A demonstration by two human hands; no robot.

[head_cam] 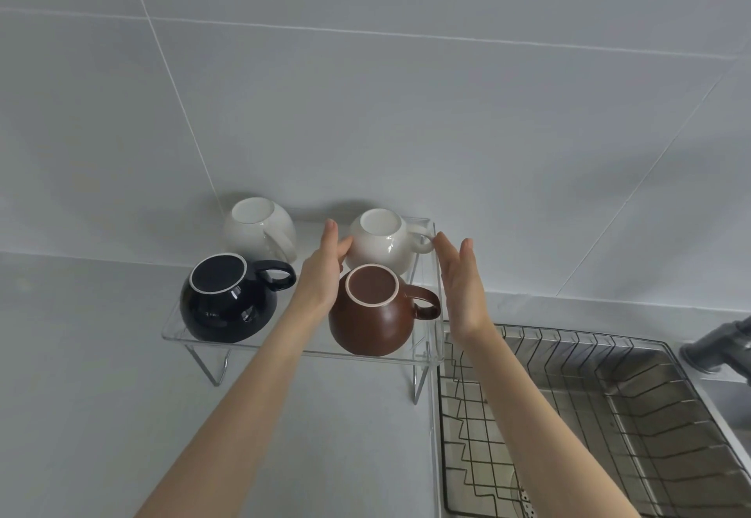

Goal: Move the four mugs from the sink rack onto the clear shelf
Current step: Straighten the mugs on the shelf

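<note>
Four mugs stand upside down on the clear shelf (174,334): a black mug (227,306) at front left, a brown mug (374,314) at front right, a white mug (260,229) at back left, and a second white mug (386,241) at back right. My left hand (321,273) is open with its fingertips touching the left side of the back-right white mug. My right hand (463,286) is open and flat to the right of the brown mug, beside the shelf's right end, holding nothing. The wire sink rack (569,416) at lower right holds no mugs.
A grey tiled wall rises right behind the shelf. The steel sink (658,387) lies under the rack, and a dark faucet (719,347) reaches in from the right edge. Grey countertop (81,375) spreads to the left of the shelf.
</note>
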